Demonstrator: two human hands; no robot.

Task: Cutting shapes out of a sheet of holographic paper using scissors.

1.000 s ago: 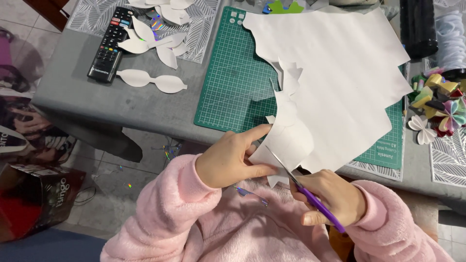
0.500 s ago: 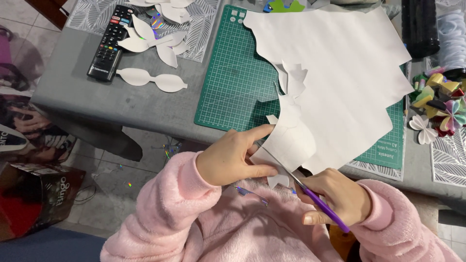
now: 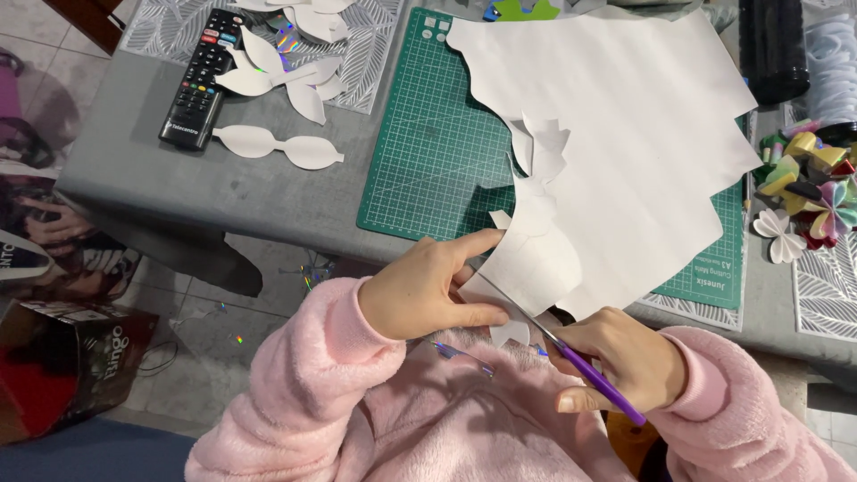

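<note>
Left hand fingers pinch the white sheet; right hand fingers grip purple scissors mid-cut; finished cutouts lie near the tabletop's far left corner.

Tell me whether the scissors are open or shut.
Open. The scissors in the right hand have their blades apart, one lying across the white paper that the left hand holds.

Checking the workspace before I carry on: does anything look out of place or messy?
Small shiny foil scraps lie scattered on the floor under the table edge, and one sliver rests on the pink sleeve below the left hand. Otherwise nothing stands out.
</note>
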